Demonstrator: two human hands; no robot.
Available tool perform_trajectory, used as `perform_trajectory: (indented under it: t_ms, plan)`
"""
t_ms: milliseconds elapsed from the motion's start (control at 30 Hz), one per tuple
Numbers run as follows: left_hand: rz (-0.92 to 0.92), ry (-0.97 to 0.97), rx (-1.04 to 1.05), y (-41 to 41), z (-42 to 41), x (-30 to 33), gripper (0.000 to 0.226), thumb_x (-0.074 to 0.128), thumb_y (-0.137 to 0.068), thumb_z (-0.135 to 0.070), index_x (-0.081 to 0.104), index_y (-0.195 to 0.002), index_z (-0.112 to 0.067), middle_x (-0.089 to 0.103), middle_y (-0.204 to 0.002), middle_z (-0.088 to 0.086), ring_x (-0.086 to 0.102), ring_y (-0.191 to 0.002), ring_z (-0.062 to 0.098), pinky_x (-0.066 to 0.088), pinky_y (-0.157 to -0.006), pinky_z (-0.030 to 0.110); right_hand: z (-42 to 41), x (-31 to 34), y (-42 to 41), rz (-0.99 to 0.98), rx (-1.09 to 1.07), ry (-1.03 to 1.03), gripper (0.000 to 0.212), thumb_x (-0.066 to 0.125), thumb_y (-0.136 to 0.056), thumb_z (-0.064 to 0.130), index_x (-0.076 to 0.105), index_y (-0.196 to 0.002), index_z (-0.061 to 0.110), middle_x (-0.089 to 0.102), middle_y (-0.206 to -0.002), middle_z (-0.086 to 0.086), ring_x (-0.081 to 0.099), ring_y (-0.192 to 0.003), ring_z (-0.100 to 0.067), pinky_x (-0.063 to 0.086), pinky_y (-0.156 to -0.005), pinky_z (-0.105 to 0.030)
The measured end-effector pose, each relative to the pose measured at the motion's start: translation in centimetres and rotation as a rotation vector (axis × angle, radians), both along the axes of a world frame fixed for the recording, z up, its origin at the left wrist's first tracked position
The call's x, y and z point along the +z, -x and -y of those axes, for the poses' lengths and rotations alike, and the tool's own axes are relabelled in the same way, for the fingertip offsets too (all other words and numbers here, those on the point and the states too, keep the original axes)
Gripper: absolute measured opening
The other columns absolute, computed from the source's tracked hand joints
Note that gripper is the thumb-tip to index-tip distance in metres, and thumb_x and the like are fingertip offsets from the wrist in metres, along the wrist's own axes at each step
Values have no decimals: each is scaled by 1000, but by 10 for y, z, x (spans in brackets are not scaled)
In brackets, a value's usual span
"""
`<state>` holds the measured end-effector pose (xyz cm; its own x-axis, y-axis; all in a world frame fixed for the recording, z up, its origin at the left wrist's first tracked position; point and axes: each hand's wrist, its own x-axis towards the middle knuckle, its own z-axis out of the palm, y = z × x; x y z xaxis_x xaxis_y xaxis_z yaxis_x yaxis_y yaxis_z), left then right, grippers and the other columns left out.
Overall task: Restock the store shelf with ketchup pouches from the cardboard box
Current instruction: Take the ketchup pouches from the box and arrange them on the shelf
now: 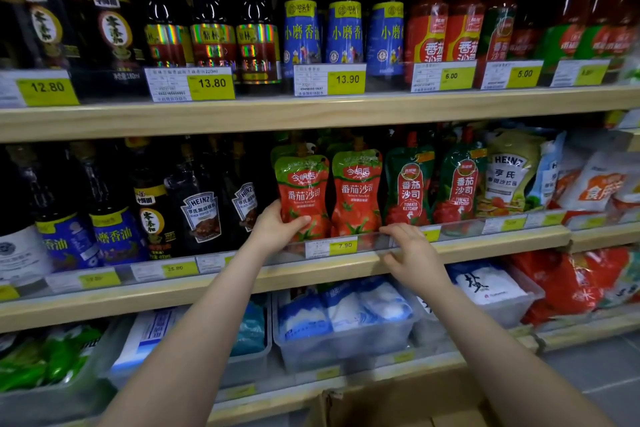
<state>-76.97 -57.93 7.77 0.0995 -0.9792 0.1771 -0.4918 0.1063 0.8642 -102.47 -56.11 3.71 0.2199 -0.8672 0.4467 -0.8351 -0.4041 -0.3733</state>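
Observation:
Two red ketchup pouches with green tops stand side by side on the middle shelf (485, 243). My left hand (277, 227) grips the lower left part of the left pouch (304, 191), thumb across its front. The second pouch (356, 191) stands upright just to its right. My right hand (412, 253) rests on the clear plastic rail at the shelf's front edge, fingers curled over it, below and right of the second pouch. The top of the cardboard box (391, 406) shows at the bottom of the view, between my forearms.
Green-red ketchup pouches (410, 184) and Heinz dressing pouches (509, 177) stand to the right. Dark sauce bottles (201, 208) fill the shelf to the left. Bottles line the upper shelf. Plastic bins with white-blue bags (346, 319) sit on the lower shelf.

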Motion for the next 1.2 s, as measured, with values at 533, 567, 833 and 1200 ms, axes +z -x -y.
perform_trajectory:
  t_ms: [533,567,833,1200]
  plan:
    - [203,37,458,57,-9,-3,68,66,-84,-27,26,-131,2,44,-127,22,50,-113,42,46,-84,49,2,-1,1,28,23,-10,43,60,-80,16,53,-123,14,56,-118,-1,46,-114,-19,38,-92,-27]
    - [197,43,453,56,-7,-3,67,66,-85,-26,26,-131,3,44,-127,23,49,-114,42,46,-85,48,2,-1,1,20,9,4,43,60,-80,18,54,-122,15,56,-117,0,47,-113,-19,40,-90,-28]
    - [198,47,452,44,8,-5,58,63,-87,-19,29,-129,3,45,-126,24,52,-111,42,48,-87,50,5,-3,0,-41,-54,96,39,60,-77,23,58,-117,19,61,-110,3,53,-106,-18,44,-81,-29]
    - [142,23,430,37,32,-4,62,61,-87,-15,24,-135,2,42,-132,24,48,-118,41,44,-94,49,5,-6,0,-39,-61,121,38,59,-76,19,59,-114,20,62,-108,4,54,-103,-17,43,-75,-26]
